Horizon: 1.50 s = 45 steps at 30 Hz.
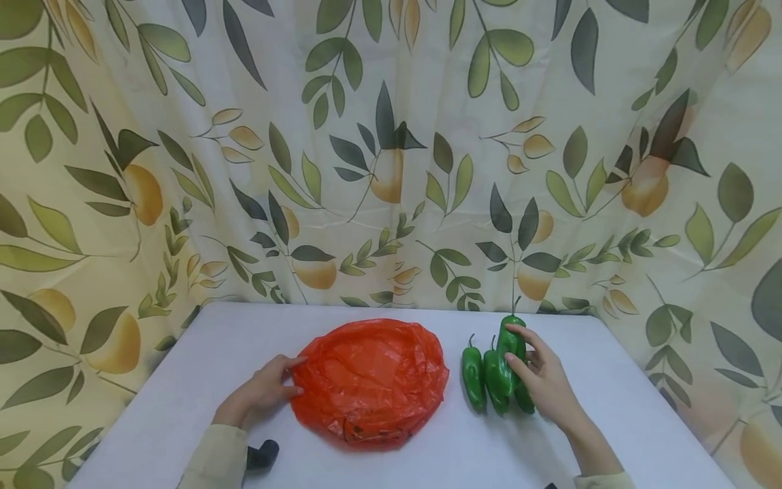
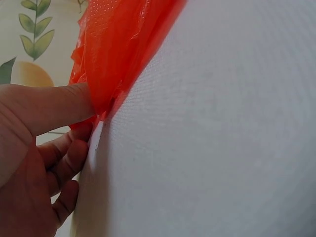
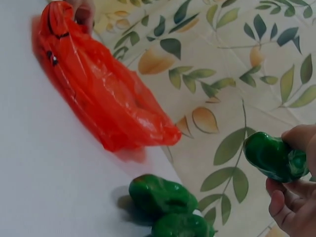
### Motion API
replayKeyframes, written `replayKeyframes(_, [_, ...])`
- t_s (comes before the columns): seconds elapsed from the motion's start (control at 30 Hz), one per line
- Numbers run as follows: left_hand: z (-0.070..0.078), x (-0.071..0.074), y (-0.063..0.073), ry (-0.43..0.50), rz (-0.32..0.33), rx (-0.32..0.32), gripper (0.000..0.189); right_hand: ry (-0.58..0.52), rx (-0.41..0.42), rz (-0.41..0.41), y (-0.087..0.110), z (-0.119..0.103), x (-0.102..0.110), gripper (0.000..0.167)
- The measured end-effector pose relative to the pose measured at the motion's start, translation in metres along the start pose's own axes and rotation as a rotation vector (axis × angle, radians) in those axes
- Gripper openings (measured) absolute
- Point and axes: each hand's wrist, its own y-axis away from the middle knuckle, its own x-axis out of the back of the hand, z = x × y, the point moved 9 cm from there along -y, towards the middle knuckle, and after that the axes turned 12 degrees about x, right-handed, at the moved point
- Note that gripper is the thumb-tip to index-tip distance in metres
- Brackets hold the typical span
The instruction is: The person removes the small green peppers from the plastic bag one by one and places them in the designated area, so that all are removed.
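Observation:
A crumpled red plastic bag (image 1: 373,380) lies opened out on the white table. At its left edge my left hand (image 1: 265,386) pinches the film between thumb and fingers, as the left wrist view shows of the bag (image 2: 131,39). To the right of the bag, my right hand (image 1: 548,384) holds a glossy green pepper (image 1: 512,338) by thumb and fingers. That pepper (image 3: 266,155) is raised off the table in the right wrist view. Below and beside it, several more green peppers (image 1: 473,377) lie side by side, stems pointing away; the held one partly hides them.
The white table (image 1: 452,455) ends at a hanging curtain (image 1: 391,258) with leaves and fruit printed on it, which also closes off both sides. A black rounded object (image 1: 264,455) shows beside my left sleeve.

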Motion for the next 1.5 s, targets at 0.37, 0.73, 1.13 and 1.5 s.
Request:
replayKeyframes(0.37, [0.004, 0.002, 0.003, -0.015, 0.004, -0.016, 0.064, 0.019, -0.002, -0.017, 0.008, 0.017, 0.01, 0.051])
replayKeyframes(0.73, [0.004, 0.0, 0.004, -0.016, 0.003, -0.009, 0.064, 0.036, -0.04, -0.062, 0.012, 0.032, 0.021, 0.05])
replayKeyframes(1.13, [0.004, 0.001, 0.001, -0.044, 0.014, -0.033, 0.063, 0.045, -0.109, -0.095, 0.018, 0.049, 0.027, 0.051])
replayKeyframes(1.5, [0.001, 0.0, -0.001, -0.013, 0.004, -0.016, 0.063, 0.095, -0.111, -0.091, 0.02, 0.059, 0.039, 0.05])
